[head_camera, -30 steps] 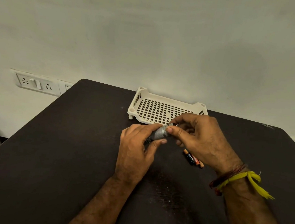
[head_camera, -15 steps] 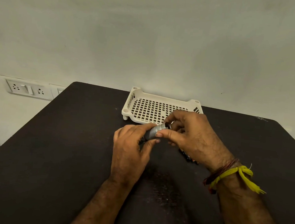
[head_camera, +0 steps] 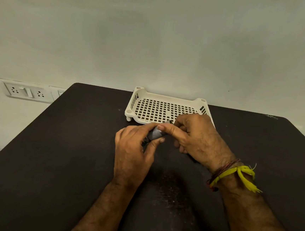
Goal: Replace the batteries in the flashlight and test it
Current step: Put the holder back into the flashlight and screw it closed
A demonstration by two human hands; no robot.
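A small grey flashlight [head_camera: 155,134] is held just above the dark table [head_camera: 61,153], tilted with its far end up and to the right. My left hand [head_camera: 133,150] wraps its lower end. My right hand [head_camera: 196,137] pinches the upper end between thumb and fingers. Most of the flashlight is hidden by my fingers. The loose batteries seen earlier on the table are hidden under my right hand.
A white perforated plastic tray [head_camera: 136,103] sits on the table just beyond my hands, near the far edge by the wall. Wall sockets [head_camera: 25,91] are at the left, beside the table's corner.
Both hands keep hold of the flashlight. My right hand has come to cover the batteries on the table. The view has shifted slightly.
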